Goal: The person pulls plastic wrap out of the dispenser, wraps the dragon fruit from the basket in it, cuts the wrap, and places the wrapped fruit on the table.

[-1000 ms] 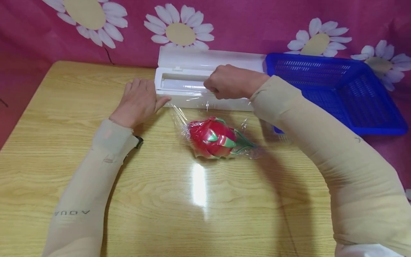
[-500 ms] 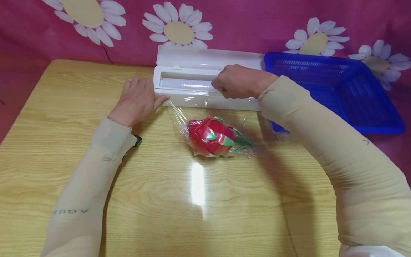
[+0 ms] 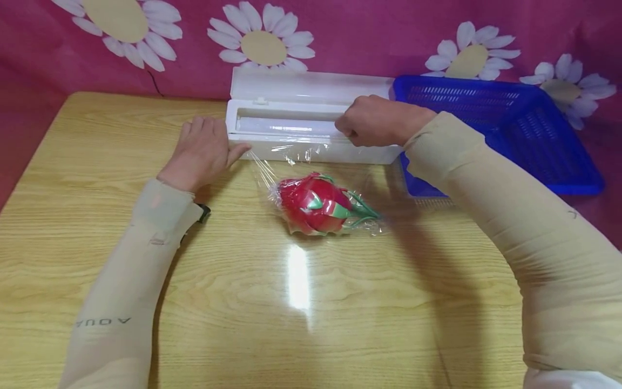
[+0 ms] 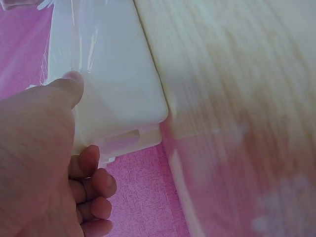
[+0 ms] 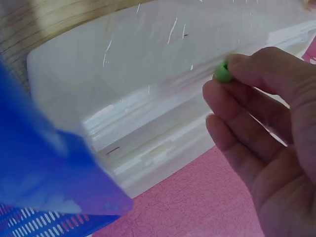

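A long white cling film dispenser [image 3: 359, 155] lies across the back of the table with its lid [image 3: 311, 85] raised and a film roll inside. My left hand [image 3: 204, 148] grips its left end, thumb on the front over the film, fingers curled at the end. My right hand [image 3: 381, 120] pinches a small green slider cutter [image 5: 222, 75] on the dispenser, right of its middle. Cling film [image 3: 264, 172] stretches from the front of the dispenser to a red dragon fruit [image 3: 316, 208] with green scales, which lies on the table wrapped in film.
A blue plastic basket [image 3: 539, 146] stands tilted right beside the dispenser's right end, behind my right forearm. A pink cloth with white flowers [image 3: 264, 47] hangs behind the table's back edge. The wooden table [image 3: 233, 302] reaches toward me.
My right hand has slid to the right along the dispenser with the slider cutter. My left hand stays on the left end, and the wrapped dragon fruit lies where it was.
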`<state>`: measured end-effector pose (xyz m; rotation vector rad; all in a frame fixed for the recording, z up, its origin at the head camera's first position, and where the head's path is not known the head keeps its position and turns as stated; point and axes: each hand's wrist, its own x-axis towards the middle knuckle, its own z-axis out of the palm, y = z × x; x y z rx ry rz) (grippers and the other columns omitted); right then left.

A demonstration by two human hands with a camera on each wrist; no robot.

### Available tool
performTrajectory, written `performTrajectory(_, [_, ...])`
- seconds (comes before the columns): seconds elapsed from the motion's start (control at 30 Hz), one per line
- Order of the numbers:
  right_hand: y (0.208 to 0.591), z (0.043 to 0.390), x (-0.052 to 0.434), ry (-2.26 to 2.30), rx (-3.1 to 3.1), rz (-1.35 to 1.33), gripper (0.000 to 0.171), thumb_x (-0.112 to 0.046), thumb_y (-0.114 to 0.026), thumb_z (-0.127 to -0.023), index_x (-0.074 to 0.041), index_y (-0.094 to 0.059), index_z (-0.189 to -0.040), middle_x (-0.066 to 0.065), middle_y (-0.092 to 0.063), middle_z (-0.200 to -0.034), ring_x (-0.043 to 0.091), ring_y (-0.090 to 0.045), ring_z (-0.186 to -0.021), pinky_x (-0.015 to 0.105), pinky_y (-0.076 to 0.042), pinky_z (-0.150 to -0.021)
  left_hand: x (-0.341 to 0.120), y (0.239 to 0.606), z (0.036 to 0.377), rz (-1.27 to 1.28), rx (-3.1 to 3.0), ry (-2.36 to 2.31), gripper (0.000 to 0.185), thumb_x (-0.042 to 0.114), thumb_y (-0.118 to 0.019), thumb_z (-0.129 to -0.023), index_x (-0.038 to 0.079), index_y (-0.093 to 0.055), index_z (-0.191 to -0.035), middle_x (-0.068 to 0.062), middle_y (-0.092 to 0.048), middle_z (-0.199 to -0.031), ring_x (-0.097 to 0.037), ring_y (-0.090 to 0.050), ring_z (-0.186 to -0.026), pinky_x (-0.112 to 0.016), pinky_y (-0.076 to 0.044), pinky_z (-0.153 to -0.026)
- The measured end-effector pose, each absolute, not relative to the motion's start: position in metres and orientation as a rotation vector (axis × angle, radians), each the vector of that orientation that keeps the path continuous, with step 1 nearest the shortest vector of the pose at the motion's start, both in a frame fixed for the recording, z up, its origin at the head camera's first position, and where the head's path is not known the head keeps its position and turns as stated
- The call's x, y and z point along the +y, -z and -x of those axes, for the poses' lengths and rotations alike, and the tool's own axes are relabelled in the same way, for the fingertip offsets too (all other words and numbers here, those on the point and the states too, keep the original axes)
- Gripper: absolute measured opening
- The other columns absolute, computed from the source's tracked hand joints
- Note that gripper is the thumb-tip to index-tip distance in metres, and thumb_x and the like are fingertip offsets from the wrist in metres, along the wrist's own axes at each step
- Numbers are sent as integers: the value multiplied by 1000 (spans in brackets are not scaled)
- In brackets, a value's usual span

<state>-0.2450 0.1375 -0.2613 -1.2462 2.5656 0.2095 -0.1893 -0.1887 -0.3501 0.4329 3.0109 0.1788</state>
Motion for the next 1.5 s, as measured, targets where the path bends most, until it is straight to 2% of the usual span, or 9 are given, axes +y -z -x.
performTrajectory(0.13, [260, 246, 138, -223, 2567, 1238, 23, 7, -54, -84, -12, -54, -70, 1, -52, -65, 21, -51, -69, 31, -38, -63, -189, 350, 188, -434, 3012, -180, 63, 57, -32, -109, -5, -41, -100, -18, -42, -96, -34, -37, -94, -44, -32, -82])
performTrajectory(0.23, [258, 245, 137, -271, 2558, 1253, 22, 8, -56, -82, -11, -56, -71, 5, -58, -67, 24, -56, -69, 36, -44, -63, -189, 350, 187, -437, 3015, -180, 62, 56, -32, -109, -5, -40, -100, -18, -41, -96, -34, -36, -92, -43, -31, -82])
performTrajectory(0.4, [253, 244, 139, -386, 2514, 1285, 16, 8, -57, -86, -5, -67, -83, 14, -70, -77, 32, -66, -76, 47, -55, -69, -188, 348, 187, -443, 3017, -145, 61, 54, -33, -109, -6, -40, -103, -19, -41, -96, -35, -36, -93, -43, -31, -81])
performTrajectory(0.57, [252, 242, 145, -427, 2508, 1281, 16, 6, -57, -89, -1, -71, -93, 19, -72, -83, 35, -69, -77, 49, -56, -68, -185, 347, 188, -441, 3006, -144, 64, 55, -31, -109, -8, -41, -109, -21, -42, -101, -36, -36, -97, -45, -33, -85])
performTrajectory(0.83, [256, 238, 159, -388, 2570, 1398, 10, 6, -59, -82, -1, -67, -82, 22, -69, -76, 43, -67, -69, 57, -54, -61, -183, 348, 189, -463, 3051, -181, 62, 53, -36, -109, -8, -43, -106, -24, -46, -101, -39, -41, -99, -46, -34, -82])
performTrajectory(1.1, [257, 236, 171, -428, 2579, 1408, 11, 7, -58, -83, 0, -66, -82, 22, -69, -76, 42, -67, -70, 56, -54, -61, -182, 348, 188, -459, 3015, -189, 60, 53, -34, -109, -7, -41, -106, -21, -43, -100, -36, -38, -97, -45, -33, -83])
performTrajectory(1.27, [255, 237, 182, -451, 2577, 1401, 10, 7, -62, -83, 0, -68, -83, 21, -71, -75, 39, -68, -69, 53, -55, -62, -183, 346, 188, -448, 3004, -160, 62, 53, -35, -109, -9, -40, -113, -22, -44, -103, -37, -38, -99, -45, -34, -85])
performTrajectory(1.5, [256, 236, 187, -444, 2586, 1377, 11, 8, -62, -82, -1, -68, -84, 21, -71, -78, 42, -68, -68, 56, -57, -60, -186, 346, 187, -439, 2990, -152, 63, 54, -34, -109, -8, -40, -112, -21, -42, -101, -36, -36, -97, -45, -33, -84])
